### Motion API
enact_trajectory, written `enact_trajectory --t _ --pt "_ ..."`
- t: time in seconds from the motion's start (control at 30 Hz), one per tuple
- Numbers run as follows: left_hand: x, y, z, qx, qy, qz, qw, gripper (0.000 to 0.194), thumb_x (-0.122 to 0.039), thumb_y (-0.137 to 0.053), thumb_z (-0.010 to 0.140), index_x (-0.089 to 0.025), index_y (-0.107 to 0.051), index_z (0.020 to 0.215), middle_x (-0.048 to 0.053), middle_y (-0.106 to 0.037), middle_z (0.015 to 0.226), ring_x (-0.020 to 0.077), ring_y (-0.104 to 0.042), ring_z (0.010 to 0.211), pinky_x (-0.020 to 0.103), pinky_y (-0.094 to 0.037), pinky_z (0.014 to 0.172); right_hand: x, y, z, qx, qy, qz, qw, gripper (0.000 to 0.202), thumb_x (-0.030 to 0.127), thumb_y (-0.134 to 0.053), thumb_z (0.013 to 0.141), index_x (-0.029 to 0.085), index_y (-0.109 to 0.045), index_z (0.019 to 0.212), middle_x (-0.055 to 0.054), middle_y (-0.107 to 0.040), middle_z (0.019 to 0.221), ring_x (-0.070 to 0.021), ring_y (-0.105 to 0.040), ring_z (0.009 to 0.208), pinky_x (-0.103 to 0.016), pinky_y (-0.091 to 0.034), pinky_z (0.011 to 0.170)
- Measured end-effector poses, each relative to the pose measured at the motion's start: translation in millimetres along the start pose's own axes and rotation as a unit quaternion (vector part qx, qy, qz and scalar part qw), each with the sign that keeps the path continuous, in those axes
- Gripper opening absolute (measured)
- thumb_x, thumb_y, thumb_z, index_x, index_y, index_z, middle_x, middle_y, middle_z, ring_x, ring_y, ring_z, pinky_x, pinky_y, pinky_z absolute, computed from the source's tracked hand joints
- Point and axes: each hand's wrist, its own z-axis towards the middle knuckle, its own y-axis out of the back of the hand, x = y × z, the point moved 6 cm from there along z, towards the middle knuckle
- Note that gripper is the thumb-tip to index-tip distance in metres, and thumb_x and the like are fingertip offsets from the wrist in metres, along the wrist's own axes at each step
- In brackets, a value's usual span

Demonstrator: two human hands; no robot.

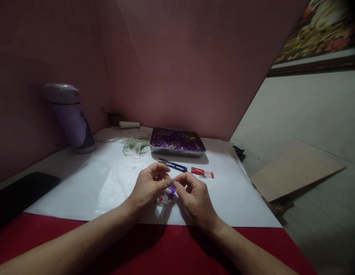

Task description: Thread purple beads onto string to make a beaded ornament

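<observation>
Close together over the white paper, my left hand [151, 185] and my right hand [196, 194] pinch the top of a beaded piece [172, 191] between thumbs and forefingers. Purple beads hang below the fingertips, and clear and red beads [163, 199] show lower down, partly behind my left hand. Any thread at the pinch is too fine to make out. Just beyond my hands lie blue thread snips [175, 165] and a small red-and-white packet [202, 172].
A metal tray [180, 153] of purple beads stands behind the snips. Left of it are tangled pale green thread [135, 146] and a pale roll [129, 125]. A lilac bottle [72, 122] and a dark flat object [28, 194] are at the left. Pink wall backs the table.
</observation>
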Motion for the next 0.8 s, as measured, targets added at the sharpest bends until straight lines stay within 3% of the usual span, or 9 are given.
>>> enact_trajectory --t 0.8 --pt "2.7 -0.1 1.0 0.001 0.013 -0.015 1.000 0.029 -0.017 -0.071 0.059 -0.013 -0.056 0.084 -0.003 -0.059 0.064 0.0085 -0.053 0.055 0.021 -0.041 0.054 -2.1 -2.0 0.9 0.016 -0.003 0.027 0.999 0.010 0.023 -0.055 0.083 0.016 -0.061 0.080 -0.001 -0.062 0.072 -0.0118 -0.053 0.062 -0.021 -0.042 0.056"
